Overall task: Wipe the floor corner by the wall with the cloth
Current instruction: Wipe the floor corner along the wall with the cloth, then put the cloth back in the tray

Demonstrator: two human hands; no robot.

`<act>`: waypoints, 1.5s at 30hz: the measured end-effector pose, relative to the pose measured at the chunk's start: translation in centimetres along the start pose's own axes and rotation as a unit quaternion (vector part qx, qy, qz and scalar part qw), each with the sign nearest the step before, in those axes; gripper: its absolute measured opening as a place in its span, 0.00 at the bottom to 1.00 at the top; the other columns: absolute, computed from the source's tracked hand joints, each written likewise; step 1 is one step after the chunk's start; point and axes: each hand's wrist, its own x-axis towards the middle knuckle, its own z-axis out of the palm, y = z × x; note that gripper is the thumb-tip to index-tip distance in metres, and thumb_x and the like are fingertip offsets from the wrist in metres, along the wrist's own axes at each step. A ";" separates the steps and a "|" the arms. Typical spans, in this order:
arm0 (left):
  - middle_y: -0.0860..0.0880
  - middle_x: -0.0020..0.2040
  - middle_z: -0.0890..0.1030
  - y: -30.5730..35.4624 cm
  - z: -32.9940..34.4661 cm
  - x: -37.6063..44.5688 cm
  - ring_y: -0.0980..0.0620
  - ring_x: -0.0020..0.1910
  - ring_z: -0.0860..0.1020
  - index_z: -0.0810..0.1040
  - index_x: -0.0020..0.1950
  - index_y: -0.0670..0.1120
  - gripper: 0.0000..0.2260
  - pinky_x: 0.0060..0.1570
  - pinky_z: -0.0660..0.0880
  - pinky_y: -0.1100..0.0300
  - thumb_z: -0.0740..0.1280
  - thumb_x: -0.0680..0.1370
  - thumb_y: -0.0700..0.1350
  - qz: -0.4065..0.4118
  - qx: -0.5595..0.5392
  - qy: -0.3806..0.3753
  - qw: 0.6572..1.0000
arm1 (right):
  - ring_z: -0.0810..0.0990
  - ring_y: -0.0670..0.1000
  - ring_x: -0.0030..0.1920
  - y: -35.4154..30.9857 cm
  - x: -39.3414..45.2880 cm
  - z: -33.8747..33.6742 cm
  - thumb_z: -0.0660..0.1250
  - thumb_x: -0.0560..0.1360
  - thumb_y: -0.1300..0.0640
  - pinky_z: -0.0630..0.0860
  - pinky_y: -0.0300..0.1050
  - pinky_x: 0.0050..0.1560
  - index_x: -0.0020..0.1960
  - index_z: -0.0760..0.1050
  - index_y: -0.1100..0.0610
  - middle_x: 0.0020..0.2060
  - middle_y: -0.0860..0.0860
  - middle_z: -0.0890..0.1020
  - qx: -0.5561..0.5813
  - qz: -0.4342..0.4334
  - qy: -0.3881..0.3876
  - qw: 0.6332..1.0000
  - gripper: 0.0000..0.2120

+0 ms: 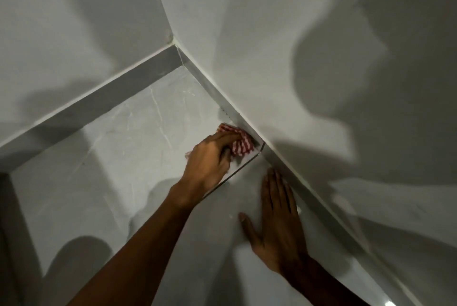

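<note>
Near the middle of the frame the left hand is closed around a bunched red-and-white checked cloth, pressing it onto the pale marble-patterned floor tile right against the grey skirting of the right-hand wall. The cloth lies short of the floor corner, which sits up and to the left. Lower right, the right hand rests flat and spread wide on the floor, fingertips beside the skirting, holding nothing.
</note>
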 end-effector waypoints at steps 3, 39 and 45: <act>0.46 0.68 0.84 1.8 -1.7 0.2 0.45 0.63 0.84 0.81 0.72 0.49 0.23 0.67 0.79 0.56 0.64 0.79 0.34 -0.089 -0.079 0.038 0.992 | 0.57 0.62 0.90 0.0 1.1 -1.7 0.52 0.87 0.29 0.57 0.61 0.89 0.88 0.55 0.66 0.90 0.61 0.56 0.033 -0.036 -0.001 0.999 0.47; 0.62 0.52 0.84 15.4 -68.2 -49.0 0.78 0.47 0.80 0.73 0.74 0.44 0.16 0.40 0.75 0.80 0.58 0.87 0.34 -0.392 -0.316 0.394 0.769 | 0.47 0.50 0.91 -60.5 -15.8 -49.6 0.53 0.90 0.39 0.46 0.46 0.90 0.91 0.45 0.55 0.91 0.52 0.48 0.143 -0.232 -0.128 0.954 0.37; 0.48 0.55 0.85 5.0 -68.6 -53.4 0.47 0.51 0.86 0.73 0.76 0.55 0.17 0.51 0.87 0.45 0.59 0.88 0.47 -0.429 -0.330 0.365 0.757 | 0.54 0.58 0.90 -69.0 -16.0 -42.5 0.52 0.89 0.39 0.61 0.62 0.88 0.91 0.49 0.58 0.90 0.56 0.53 0.073 -0.237 -0.145 0.958 0.37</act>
